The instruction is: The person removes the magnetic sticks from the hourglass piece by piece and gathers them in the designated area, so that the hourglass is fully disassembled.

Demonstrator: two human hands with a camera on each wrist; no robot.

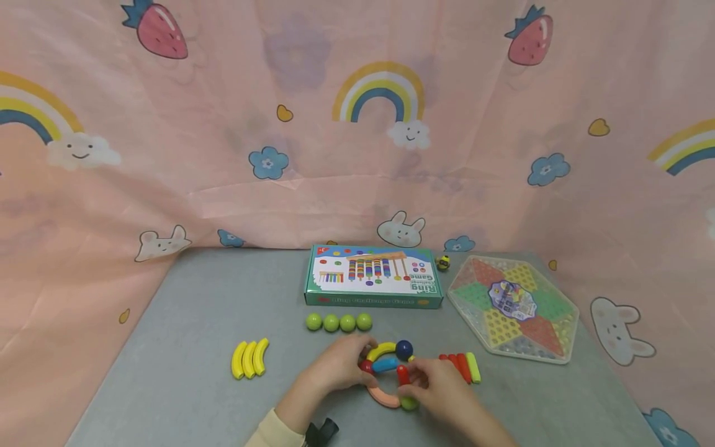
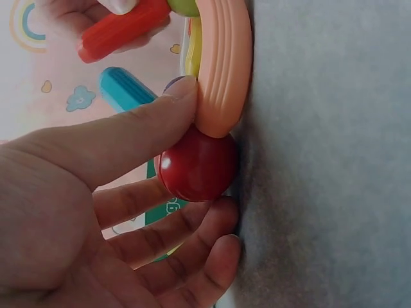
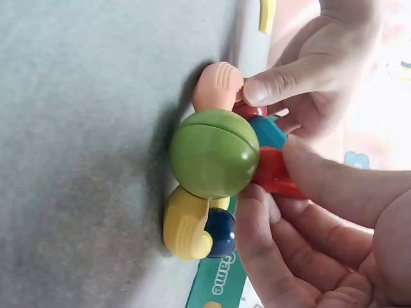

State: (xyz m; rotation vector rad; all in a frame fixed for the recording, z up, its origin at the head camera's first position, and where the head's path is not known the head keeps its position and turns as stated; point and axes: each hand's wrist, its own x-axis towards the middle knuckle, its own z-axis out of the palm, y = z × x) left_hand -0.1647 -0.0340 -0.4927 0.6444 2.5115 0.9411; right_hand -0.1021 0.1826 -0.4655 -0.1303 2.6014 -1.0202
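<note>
A ring of magnetic-looking balls and curved rods lies on the table between my hands. My left hand [image 1: 335, 367] holds the red ball [image 2: 199, 165], thumb on top where the peach curved rod [image 2: 226, 64] meets it, fingers curled below. From the red ball a blue rod [image 1: 385, 365] sticks up. My right hand [image 1: 441, 388] pinches a short red rod [image 3: 273, 172] between thumb and fingers, its end at the green ball [image 3: 212, 154]. A yellow curved rod [image 1: 382, 351] and dark blue ball [image 1: 404, 349] form the far side; another yellow curved rod [image 3: 186, 224] adjoins the green ball.
Yellow curved rods [image 1: 249, 359] lie at left, several green balls [image 1: 331, 323] in a row farther back. Red rods [image 1: 463, 367] and a lime rod [image 1: 473, 367] sit right. Behind are a game box [image 1: 374, 277], a bee figure [image 1: 443, 263] and a hexagonal board case [image 1: 514, 307].
</note>
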